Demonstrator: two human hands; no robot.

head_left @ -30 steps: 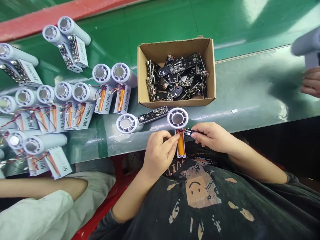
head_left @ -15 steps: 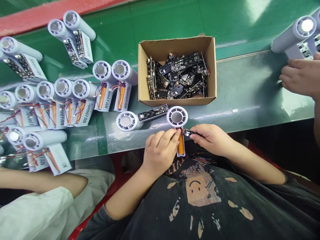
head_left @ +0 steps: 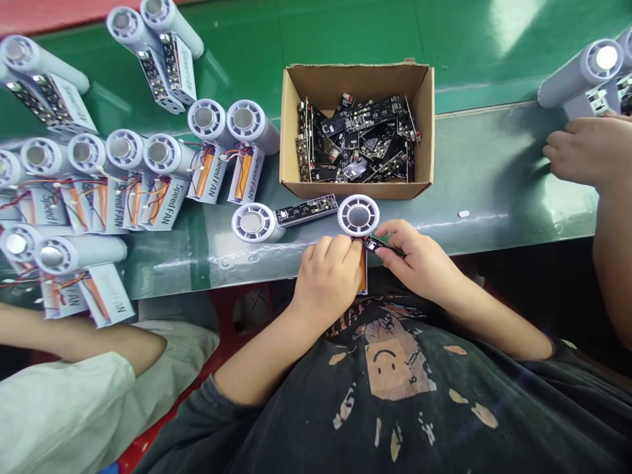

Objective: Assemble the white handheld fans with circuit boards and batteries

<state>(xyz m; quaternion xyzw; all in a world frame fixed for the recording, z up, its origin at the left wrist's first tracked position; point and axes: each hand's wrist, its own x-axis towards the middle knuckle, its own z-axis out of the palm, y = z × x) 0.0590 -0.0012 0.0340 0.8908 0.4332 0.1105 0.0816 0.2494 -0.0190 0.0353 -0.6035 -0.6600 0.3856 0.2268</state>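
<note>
At the bench's front edge, my left hand [head_left: 330,275] is closed around the handle of a handheld fan [head_left: 359,216], its round end facing up toward me. An orange battery [head_left: 363,271] shows in the open handle, partly behind my fingers. My right hand [head_left: 419,260] pinches a black circuit board [head_left: 379,245] close beside the fan's neck, and its near end touches or almost touches my left fingertips. Any wires between board and fan are hidden by the fingers. Just left lies another fan [head_left: 254,222] with a circuit board [head_left: 306,210] in its handle.
Behind the fan stands a cardboard box [head_left: 356,191] of loose circuit boards. Several fans with batteries and wires [head_left: 162,158] crowd the left. A co-worker's hand [head_left: 587,150] touches a fan [head_left: 577,72] at the right. A small white piece [head_left: 463,213] lies on the bench [head_left: 494,178].
The view has shifted slightly. My right hand has turned a little, bringing the board nearer the fan's neck, and my left fingers now cover more of the handle.
</note>
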